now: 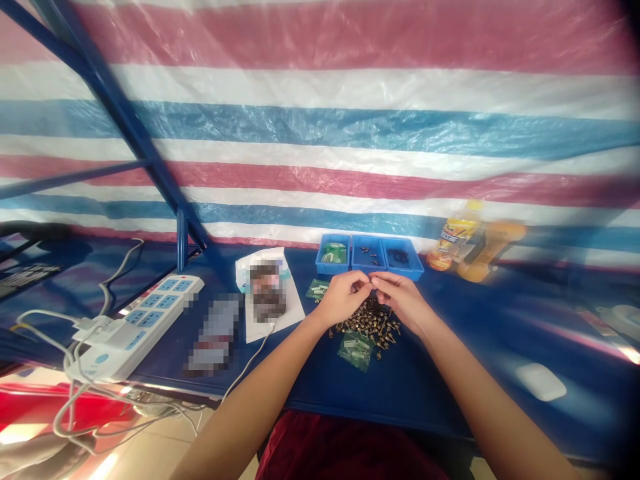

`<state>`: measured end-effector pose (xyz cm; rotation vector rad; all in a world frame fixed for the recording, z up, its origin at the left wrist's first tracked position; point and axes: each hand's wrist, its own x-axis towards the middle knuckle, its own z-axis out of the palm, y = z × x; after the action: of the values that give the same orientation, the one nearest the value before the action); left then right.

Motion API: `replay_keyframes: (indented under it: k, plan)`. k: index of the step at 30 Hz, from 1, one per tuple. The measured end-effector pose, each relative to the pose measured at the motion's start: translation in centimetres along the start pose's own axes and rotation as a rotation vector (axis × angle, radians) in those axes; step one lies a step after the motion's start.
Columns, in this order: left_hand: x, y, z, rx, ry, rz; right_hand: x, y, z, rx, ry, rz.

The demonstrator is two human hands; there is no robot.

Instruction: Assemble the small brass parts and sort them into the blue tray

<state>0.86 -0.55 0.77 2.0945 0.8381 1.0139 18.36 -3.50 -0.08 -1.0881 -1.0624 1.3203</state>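
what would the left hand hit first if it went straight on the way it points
The right hand, most likely: the left hand's fingertips point at it and nearly touch it above the pile of small brass parts, though depth is hard to judge here.

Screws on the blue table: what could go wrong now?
The loose brass-coloured screws lie in a heap, not in the blue tray, so they might roll off the blue table. Anything small pinched by the left hand or right hand could slip and get lost among them.
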Motion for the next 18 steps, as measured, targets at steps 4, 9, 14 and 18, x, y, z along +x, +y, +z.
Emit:
replay_keyframes:
  k: [4,9,14,18]
  plan:
    - [-0.04,-0.09,-0.03,0.022,-0.005,0.002,0.14,0.34,-0.13,-0.009,-0.005,0.003]
    - [-0.09,-0.21,-0.01,0.028,-0.016,0.008,0.14,0.57,-0.15,-0.078,0.002,-0.043]
    - [-0.09,-0.15,-0.01,0.013,-0.024,-0.023,0.06,0.42,0.17,-0.083,0.028,-0.067]
    - [-0.06,-0.17,-0.11,0.027,-0.041,-0.002,-0.05,0.18,0.44,-0.073,0.053,-0.081]
